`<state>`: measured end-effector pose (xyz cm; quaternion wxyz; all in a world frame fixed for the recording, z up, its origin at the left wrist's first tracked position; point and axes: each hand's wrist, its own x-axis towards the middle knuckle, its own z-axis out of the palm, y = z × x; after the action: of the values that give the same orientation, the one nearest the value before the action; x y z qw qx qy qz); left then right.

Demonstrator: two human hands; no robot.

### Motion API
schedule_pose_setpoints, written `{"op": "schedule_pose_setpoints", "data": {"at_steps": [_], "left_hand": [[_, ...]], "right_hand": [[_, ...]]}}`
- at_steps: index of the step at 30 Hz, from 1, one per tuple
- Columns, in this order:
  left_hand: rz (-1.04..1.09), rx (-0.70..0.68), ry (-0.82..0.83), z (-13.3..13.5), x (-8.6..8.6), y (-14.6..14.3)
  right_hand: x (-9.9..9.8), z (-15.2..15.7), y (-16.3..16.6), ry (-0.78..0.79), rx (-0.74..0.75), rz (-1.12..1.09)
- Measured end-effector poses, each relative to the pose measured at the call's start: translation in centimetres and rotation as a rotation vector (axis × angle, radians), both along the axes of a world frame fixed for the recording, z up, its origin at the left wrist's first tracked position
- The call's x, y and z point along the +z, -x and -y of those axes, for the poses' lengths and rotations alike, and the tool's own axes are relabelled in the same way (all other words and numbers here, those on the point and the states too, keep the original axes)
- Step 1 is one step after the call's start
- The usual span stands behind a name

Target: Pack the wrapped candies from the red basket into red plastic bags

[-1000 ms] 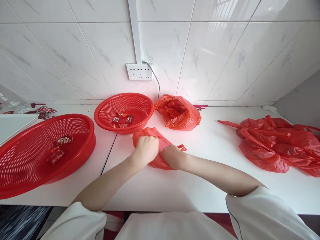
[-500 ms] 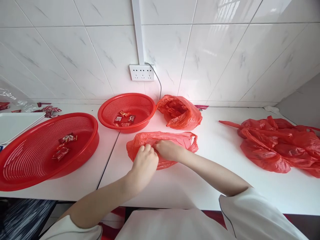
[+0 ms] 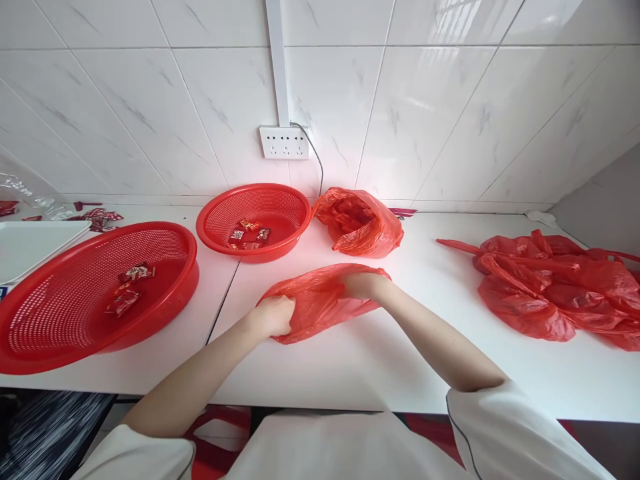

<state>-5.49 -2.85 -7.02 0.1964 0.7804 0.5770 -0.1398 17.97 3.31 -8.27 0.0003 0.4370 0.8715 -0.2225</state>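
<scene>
A thin red plastic bag (image 3: pixel 320 310) lies spread at its mouth on the white table in front of me. My left hand (image 3: pixel 275 315) is closed at the bag's left end, its fingers curled against the film. At the other end, my right hand (image 3: pixel 363 285) reaches into the mouth, and the film hides its fingers. Just behind stands another red bag (image 3: pixel 375 230), its crumpled mouth facing forward. To its left, a round red basket (image 3: pixel 295 243) holds several small wrapped packets (image 3: pixel 250 237).
A larger red basket (image 3: pixel 185 293) with a few packets (image 3: pixel 124 301) stands at the left, beside a white tray (image 3: pixel 35 243) and loose packets (image 3: pixel 100 219). Crumpled red bags (image 3: pixel 550 287) lie at the right. A tiled wall with a socket strip (image 3: pixel 285 143) bounds the back.
My hands have moved apart, the left one leftward and the right one rightward into the bag. The bag's mouth is now stretched wider between them.
</scene>
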Motion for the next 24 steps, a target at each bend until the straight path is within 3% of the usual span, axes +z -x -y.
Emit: {"op": "schedule_pose_setpoints", "data": {"at_steps": [4, 6, 11, 18, 24], "left_hand": [[0.202, -0.215, -0.243, 0.0, 0.1, -2.0], [0.279, -0.239, -0.305, -0.9, -0.7, -2.1], [0.229, -0.1, -0.206, -3.2, -3.2, 0.4], [0.197, -0.215, -0.075, -4.0, -4.5, 2.4], [0.202, -0.204, 0.102, -4.2, -5.3, 2.9]], "right_hand": [[0.5, 0.7, 1.4, 0.028, 0.089, 0.112], [0.1, 1.0, 2.0, 0.017, 0.119, 0.122], [-1.4, 1.0, 1.1, -0.03, 0.137, 0.09], [-0.6, 1.9, -0.2, -0.006, 0.218, -0.071], [-2.6, 0.5, -0.5, 0.214, 0.139, 0.023]]}}
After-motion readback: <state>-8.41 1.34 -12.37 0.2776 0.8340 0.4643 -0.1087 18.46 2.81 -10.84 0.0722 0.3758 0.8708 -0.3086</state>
